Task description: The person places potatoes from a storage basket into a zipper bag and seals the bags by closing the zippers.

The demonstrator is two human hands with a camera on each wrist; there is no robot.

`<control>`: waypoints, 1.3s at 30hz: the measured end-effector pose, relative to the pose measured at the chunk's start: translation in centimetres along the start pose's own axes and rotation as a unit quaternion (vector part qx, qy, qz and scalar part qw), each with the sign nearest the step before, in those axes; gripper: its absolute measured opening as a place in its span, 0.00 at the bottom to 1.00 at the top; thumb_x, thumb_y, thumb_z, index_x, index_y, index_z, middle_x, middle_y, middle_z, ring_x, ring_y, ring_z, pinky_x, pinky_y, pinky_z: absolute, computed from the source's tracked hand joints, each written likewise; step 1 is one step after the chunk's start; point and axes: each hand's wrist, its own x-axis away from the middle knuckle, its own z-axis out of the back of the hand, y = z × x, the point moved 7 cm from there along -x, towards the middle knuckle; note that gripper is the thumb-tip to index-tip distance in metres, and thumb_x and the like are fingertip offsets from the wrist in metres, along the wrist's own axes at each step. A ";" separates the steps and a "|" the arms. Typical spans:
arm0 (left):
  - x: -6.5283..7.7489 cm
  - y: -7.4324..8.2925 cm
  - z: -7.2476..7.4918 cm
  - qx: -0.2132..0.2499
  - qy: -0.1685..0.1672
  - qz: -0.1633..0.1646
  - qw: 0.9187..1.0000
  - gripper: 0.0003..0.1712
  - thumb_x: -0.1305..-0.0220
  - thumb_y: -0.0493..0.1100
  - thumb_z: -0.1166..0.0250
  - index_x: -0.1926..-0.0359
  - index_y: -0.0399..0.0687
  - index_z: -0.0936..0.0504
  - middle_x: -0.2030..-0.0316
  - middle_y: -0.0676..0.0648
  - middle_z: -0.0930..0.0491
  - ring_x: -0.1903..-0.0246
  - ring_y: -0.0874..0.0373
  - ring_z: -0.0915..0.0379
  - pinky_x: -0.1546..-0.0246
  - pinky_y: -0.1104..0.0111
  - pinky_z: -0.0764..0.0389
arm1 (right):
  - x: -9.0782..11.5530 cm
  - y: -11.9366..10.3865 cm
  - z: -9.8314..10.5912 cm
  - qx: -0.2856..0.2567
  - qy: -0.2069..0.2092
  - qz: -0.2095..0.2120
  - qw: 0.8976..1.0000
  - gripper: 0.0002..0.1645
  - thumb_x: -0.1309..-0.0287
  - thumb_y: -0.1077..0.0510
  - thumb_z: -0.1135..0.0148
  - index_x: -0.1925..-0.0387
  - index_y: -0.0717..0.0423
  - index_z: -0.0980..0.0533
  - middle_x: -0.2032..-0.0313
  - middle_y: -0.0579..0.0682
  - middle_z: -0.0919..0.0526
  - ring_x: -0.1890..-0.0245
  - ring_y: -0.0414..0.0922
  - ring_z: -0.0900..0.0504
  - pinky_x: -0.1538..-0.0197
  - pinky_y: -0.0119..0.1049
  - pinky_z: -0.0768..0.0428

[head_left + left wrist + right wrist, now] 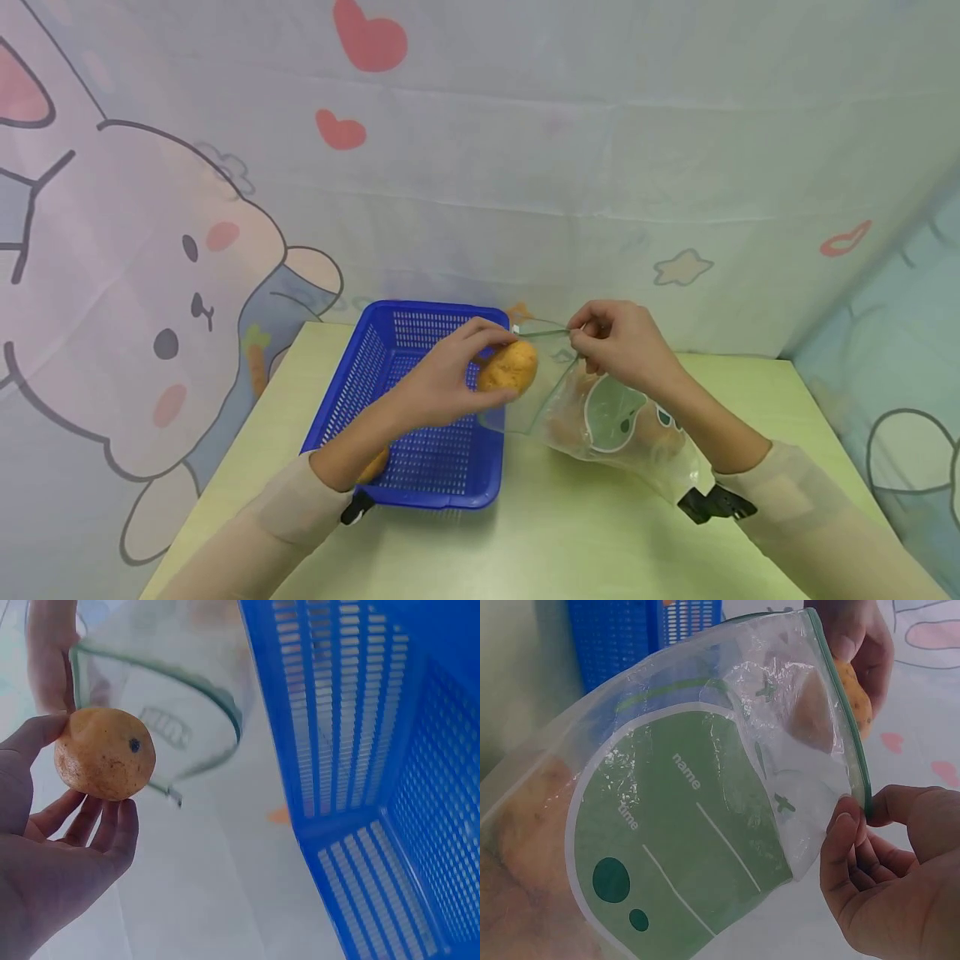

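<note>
A yellow-brown potato [512, 368] is gripped between the thumb and fingers of my left hand [442, 379], right at the mouth of a clear zip bag [551, 417]. My right hand [618, 342] pinches the bag's green zip edge, and the mouth gapes open, as the left wrist view shows by the green rim [202, 694]. Inside the bag, potatoes [536, 825] show through the plastic behind a green label [671, 825] printed "name" and "time". The potato [105, 754] has a dark spot on its skin.
Left of the bag stands a blue perforated basket [491, 475], partly beneath my left forearm. Another potato [373, 467] lies in its near left corner. The pale green table [570, 533] ends at a printed cloth backdrop [480, 208].
</note>
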 end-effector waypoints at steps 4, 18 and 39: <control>-0.6 0.1 -1.3 -0.002 -0.009 -0.012 1.000 0.34 0.35 0.43 0.22 0.31 0.44 0.22 0.40 0.49 0.26 0.43 0.56 0.25 0.47 0.68 0.16 | 0.0 0.0 -0.1 0.002 0.002 0.003 1.000 0.10 0.30 0.62 0.39 0.54 0.62 0.16 0.72 0.57 0.14 0.78 0.53 0.16 0.75 0.39 0.17; -1.4 -0.7 -2.6 -0.020 -0.023 0.006 1.000 0.34 0.33 0.47 0.24 0.30 0.44 0.23 0.39 0.48 0.26 0.38 0.54 0.27 0.42 0.60 0.18 | 0.0 0.2 -0.1 0.001 0.001 0.001 1.000 0.09 0.30 0.62 0.40 0.54 0.60 0.16 0.70 0.59 0.14 0.77 0.54 0.15 0.75 0.39 0.17; 7.0 -10.0 3.5 -0.116 -0.010 0.129 0.985 0.40 0.34 0.58 0.24 0.29 0.46 0.24 0.34 0.43 0.26 0.32 0.43 0.27 0.35 0.45 0.22 | -0.1 0.4 -0.2 0.000 0.001 0.008 1.000 0.09 0.30 0.63 0.41 0.55 0.60 0.16 0.73 0.53 0.15 0.78 0.50 0.16 0.76 0.37 0.19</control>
